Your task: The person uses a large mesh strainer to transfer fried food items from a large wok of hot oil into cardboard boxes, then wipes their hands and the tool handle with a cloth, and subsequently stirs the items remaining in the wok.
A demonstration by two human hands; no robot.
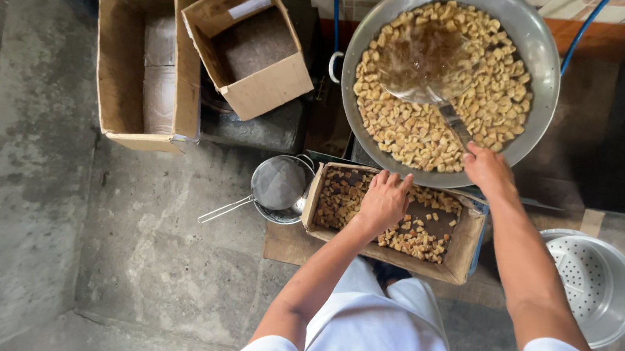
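above right hand (485,167), skimmer (419,61)

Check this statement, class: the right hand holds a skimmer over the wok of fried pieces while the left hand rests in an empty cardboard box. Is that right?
Not quite. In the head view the cardboard box under the left hand is not empty: it holds fried pieces. The rest stands: the right hand holds the skimmer over the wok.

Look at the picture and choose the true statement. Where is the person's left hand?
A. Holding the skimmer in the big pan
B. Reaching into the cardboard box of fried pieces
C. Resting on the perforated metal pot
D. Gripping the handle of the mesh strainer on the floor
B: the left hand lies over the fried pieces inside the cardboard box, while the right hand holds the skimmer handle.
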